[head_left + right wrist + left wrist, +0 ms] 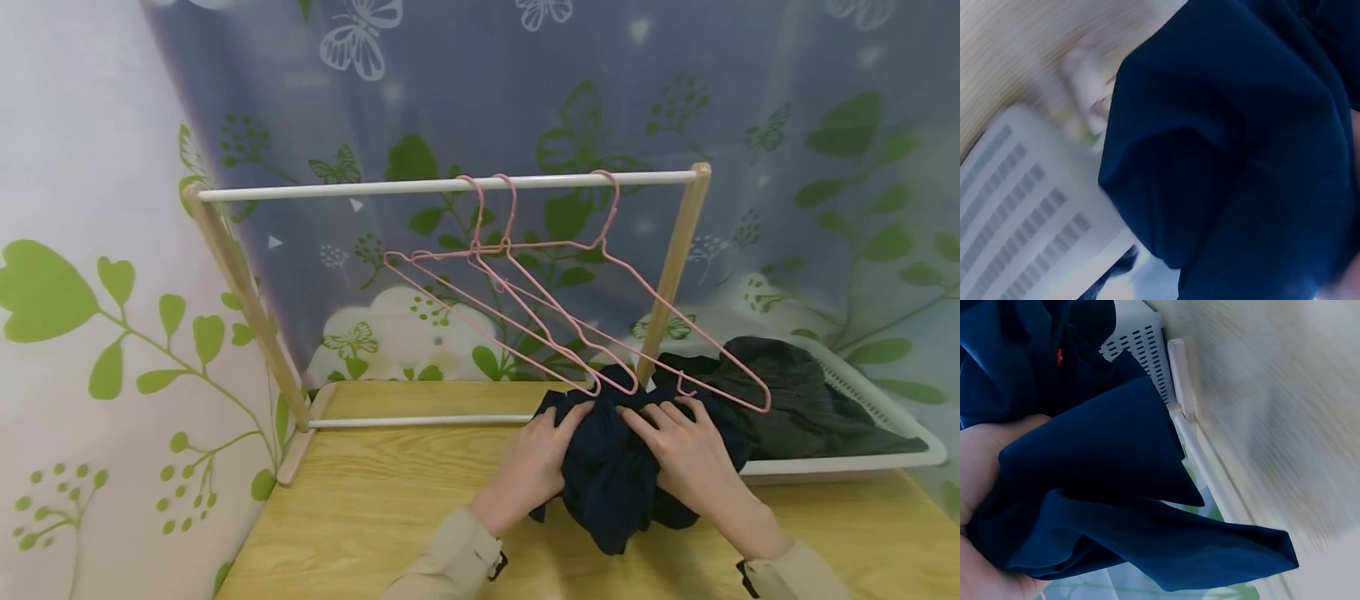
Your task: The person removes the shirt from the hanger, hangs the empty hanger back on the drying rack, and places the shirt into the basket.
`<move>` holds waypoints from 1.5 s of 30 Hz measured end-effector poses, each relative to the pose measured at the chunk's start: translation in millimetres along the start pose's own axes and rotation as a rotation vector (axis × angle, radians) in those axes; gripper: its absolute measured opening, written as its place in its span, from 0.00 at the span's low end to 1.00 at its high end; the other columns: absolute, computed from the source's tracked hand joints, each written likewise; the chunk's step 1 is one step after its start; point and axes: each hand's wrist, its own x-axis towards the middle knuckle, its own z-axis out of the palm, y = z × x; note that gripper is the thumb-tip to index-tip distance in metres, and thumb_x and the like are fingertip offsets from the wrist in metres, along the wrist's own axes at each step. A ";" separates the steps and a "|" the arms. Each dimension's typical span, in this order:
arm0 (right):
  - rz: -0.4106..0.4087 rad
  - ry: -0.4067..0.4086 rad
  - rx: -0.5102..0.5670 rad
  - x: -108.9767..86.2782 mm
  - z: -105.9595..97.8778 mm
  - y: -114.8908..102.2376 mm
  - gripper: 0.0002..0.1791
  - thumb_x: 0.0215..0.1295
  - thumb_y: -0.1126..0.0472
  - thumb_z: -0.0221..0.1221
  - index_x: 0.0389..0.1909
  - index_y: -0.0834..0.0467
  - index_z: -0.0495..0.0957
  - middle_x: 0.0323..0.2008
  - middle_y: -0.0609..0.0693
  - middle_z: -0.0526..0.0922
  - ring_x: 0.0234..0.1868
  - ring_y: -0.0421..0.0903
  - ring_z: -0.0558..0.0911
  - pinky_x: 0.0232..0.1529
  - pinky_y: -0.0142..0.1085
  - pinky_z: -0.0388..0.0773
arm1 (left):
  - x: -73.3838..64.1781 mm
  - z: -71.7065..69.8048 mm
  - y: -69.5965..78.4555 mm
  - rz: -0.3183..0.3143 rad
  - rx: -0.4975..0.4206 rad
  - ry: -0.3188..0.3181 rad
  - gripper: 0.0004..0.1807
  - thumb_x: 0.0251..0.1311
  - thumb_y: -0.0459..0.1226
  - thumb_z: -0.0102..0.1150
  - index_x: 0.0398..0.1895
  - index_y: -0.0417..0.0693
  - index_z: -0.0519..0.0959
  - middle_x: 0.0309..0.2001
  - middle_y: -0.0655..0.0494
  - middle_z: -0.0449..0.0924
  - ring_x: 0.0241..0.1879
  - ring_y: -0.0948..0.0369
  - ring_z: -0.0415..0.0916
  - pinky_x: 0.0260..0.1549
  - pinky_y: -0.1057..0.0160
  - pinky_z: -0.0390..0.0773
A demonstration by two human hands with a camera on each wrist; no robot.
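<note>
A bunched navy garment (611,492) hangs from both hands in front of the clothes rack, over the table. My left hand (528,462) grips its left side, with the thumb toward the middle; in the left wrist view a folded flap and a pointed end of the navy cloth (1097,450) stick out past the hand. On the other side my right hand (686,454) holds the cloth with bent fingers. In the right wrist view the garment (1260,156) covers most of that hand. Pink hangers (617,200) reach down to the garment's top edge and overlap it.
Three pink hangers hang on the rack's white top bar (337,190), between wooden side posts (251,308). At the right, a white basket (840,463) with slotted sides holds dark clothes (795,408). A patterned curtain (480,92) stands behind the wooden table (375,492).
</note>
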 end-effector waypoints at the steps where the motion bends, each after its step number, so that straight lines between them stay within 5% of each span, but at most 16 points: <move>1: 0.006 -0.003 -0.002 -2.0 0.4 4.0 0.45 0.24 0.55 0.77 0.54 0.52 0.74 0.40 0.56 0.79 0.41 0.55 0.77 0.50 0.55 0.65 | 3.9 1.5 2.3 0.002 -0.004 0.006 0.55 0.42 0.35 0.71 0.70 0.70 0.47 0.52 0.45 0.73 0.42 0.54 0.77 0.25 0.62 0.78; 8: 0.058 -0.016 -0.014 -15.3 -2.4 28.4 0.46 0.23 0.67 0.73 0.55 0.53 0.73 0.39 0.56 0.79 0.40 0.55 0.77 0.48 0.56 0.66 | 26.9 12.1 21.3 0.015 0.000 0.040 0.53 0.42 0.38 0.70 0.69 0.71 0.48 0.51 0.47 0.75 0.41 0.55 0.78 0.28 0.61 0.79; 12: 0.101 -0.061 -0.029 -22.1 -8.2 42.3 0.47 0.22 0.68 0.73 0.56 0.52 0.73 0.42 0.58 0.80 0.44 0.57 0.77 0.47 0.58 0.66 | 39.9 14.0 34.9 0.014 -0.005 0.032 0.55 0.43 0.38 0.70 0.70 0.70 0.45 0.54 0.47 0.73 0.47 0.55 0.77 0.28 0.63 0.78; 19: 0.140 -0.127 -0.006 -32.9 -11.6 64.2 0.47 0.22 0.65 0.76 0.55 0.55 0.73 0.45 0.60 0.78 0.47 0.61 0.76 0.46 0.61 0.65 | 60.1 19.0 52.2 0.071 0.041 0.061 0.51 0.46 0.37 0.68 0.71 0.62 0.46 0.46 0.51 0.75 0.37 0.59 0.75 0.20 0.68 0.70; 29: 0.149 0.008 -0.052 -39.9 -26.4 97.1 0.45 0.22 0.66 0.76 0.53 0.56 0.74 0.47 0.60 0.77 0.45 0.60 0.74 0.44 0.60 0.63 | 91.9 10.3 80.6 0.052 0.054 0.073 0.53 0.49 0.40 0.68 0.71 0.68 0.42 0.51 0.52 0.70 0.36 0.60 0.72 0.14 0.70 0.65; 38: 0.181 0.092 -0.127 -45.4 -26.1 138.3 0.44 0.29 0.78 0.67 0.55 0.51 0.72 0.48 0.60 0.75 0.49 0.59 0.72 0.49 0.61 0.61 | 113.7 19.2 108.1 0.018 -0.166 0.142 0.58 0.47 0.33 0.67 0.71 0.68 0.36 0.61 0.47 0.60 0.55 0.54 0.68 0.38 0.65 0.77; 45: 0.310 0.115 -0.145 -55.9 -9.7 169.1 0.43 0.36 0.80 0.60 0.58 0.49 0.68 0.46 0.63 0.72 0.46 0.63 0.71 0.49 0.61 0.60 | 129.8 36.9 126.6 0.070 -0.329 0.097 0.59 0.53 0.40 0.63 0.70 0.67 0.24 0.69 0.45 0.46 0.62 0.52 0.62 0.45 0.64 0.76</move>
